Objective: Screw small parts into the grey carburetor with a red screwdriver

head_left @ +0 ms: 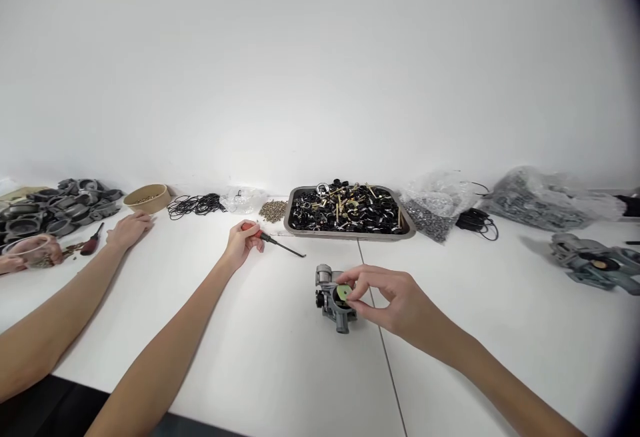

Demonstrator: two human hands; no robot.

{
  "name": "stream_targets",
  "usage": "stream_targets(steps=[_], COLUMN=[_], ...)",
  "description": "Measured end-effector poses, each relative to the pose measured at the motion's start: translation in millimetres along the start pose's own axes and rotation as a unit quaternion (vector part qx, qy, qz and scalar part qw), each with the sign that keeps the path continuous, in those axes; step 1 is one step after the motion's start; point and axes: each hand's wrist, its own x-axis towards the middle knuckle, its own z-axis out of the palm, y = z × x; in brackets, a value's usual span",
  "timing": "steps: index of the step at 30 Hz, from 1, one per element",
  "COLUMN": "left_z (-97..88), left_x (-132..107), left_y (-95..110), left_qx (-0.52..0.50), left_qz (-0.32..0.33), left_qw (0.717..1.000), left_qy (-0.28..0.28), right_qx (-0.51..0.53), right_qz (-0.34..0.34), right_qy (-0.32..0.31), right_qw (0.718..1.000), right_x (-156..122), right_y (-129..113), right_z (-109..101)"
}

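A grey metal carburetor (341,320) stands on the white table in front of me, its round bore facing up. My right hand (395,297) pinches a thin yellow-green disc (344,291) with a small hole, held at the mouth of that bore. Whether the disc touches the metal inside I cannot tell. To the left, my left hand (243,245) is closed around the red handle of a screwdriver (283,246). Its dark shaft points right, towards the carburetor, and the tip is apart from it. Something tiny and dark shows at the tip.
Behind the carburetor lies a grey tray (350,235) heaped with black and brass parts, beside a pile of small brass pieces (273,211). Plastic bags of parts (535,200) and more carburetors (595,260) are right. A co-worker's hand (130,227) rests left, near a tan bowl (147,198).
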Motion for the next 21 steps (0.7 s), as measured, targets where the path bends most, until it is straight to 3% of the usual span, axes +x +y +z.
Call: stream_targets(steps=[9,15,21], left_z=[-0.1,0.5,0.0], left_x=[1.8,2.9,2.4], left_y=[0.7,0.6,-0.2], left_qx=[0.015,0.015,0.018], left_qz=[0.003,0.004,0.004], left_qw=[1.000,1.000,1.000], left_qy=[-0.004,-0.003,-0.005], right_qx=[0.006,0.014,-0.016], right_qz=[0.046,0.017,0.049], right_qy=[0.003,0.089,0.105], right_qw=[0.999,0.996,0.993], right_x=[0.0,0.4,1.3], right_y=[-5.4,-2.4,-4.7], right_z=[-1.8,6.7,-1.0])
